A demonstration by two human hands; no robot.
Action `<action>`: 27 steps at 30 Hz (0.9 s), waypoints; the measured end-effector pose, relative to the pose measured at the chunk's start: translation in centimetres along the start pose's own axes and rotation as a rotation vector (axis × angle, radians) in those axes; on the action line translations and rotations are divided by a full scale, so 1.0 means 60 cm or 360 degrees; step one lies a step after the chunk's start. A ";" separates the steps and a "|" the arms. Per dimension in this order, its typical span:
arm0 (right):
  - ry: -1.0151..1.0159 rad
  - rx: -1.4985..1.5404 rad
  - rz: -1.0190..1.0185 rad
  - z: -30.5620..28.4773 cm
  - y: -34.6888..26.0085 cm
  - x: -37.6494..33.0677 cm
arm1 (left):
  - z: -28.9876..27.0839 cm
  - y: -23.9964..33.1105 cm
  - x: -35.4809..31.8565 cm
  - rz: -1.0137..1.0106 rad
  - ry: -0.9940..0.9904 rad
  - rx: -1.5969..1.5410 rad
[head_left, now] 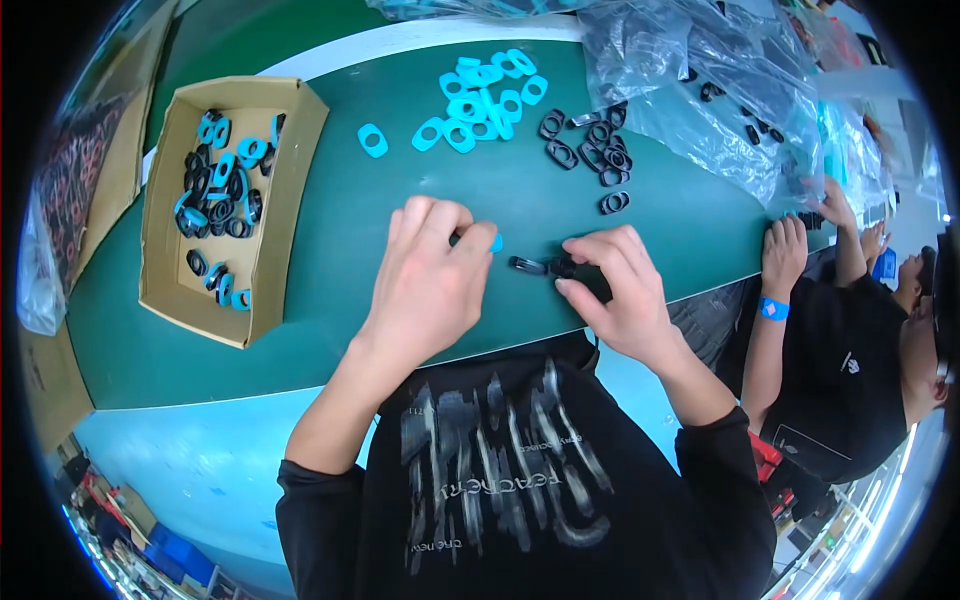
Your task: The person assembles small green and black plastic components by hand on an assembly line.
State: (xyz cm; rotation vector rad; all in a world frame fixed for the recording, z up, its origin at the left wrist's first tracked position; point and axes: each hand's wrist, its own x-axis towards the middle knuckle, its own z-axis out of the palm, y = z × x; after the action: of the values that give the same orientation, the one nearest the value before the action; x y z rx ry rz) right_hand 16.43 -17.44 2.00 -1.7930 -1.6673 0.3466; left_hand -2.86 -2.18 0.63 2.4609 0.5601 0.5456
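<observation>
My left hand (430, 270) is closed above the green table, knuckles up. A bit of cyan (496, 243) and a dark edge peek out by its fingers; the rest of that oval piece is hidden. To its right, my right hand (625, 285) has thumb and fingers closed around a black oval ring piece (562, 267). Another black ring piece (527, 265) touches or nearly touches it on the left. Farther off lie a heap of cyan oval rings (465, 107) and a cluster of black oval rings (592, 150). One cyan ring (372, 140) sits apart.
A cardboard tray (290, 200) at the left holds several black and cyan ring pieces. Clear plastic bags (690, 90) cover the far right of the table (340, 260). At the right, another person's hands (785, 250) work at the same table.
</observation>
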 end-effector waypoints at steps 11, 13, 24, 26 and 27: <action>-0.0106 -0.0164 0.0247 -0.016 0.009 -0.003 | -0.001 0.031 0.027 0.0247 -0.0044 -0.0057; -0.0121 -0.0137 0.0260 -0.016 0.005 0.001 | 0.012 0.032 0.032 0.0289 -0.0116 0.0002; -0.0071 -0.0033 0.0062 -0.002 0.005 0.016 | -0.091 -0.070 -0.014 -0.0129 -0.0086 0.0014; -0.0052 0.0035 -0.0009 0.015 -0.003 0.034 | -0.085 -0.080 -0.028 -0.0092 0.0030 0.0167; -0.0032 0.0085 -0.0071 0.023 -0.008 0.045 | -0.083 -0.081 -0.032 -0.0042 0.0147 0.0306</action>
State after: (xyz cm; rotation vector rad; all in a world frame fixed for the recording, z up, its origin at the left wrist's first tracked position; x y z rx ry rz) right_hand 15.64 -14.49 1.91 -1.7158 -1.6933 0.3869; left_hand -8.20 2.67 1.07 2.6144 0.7112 0.6232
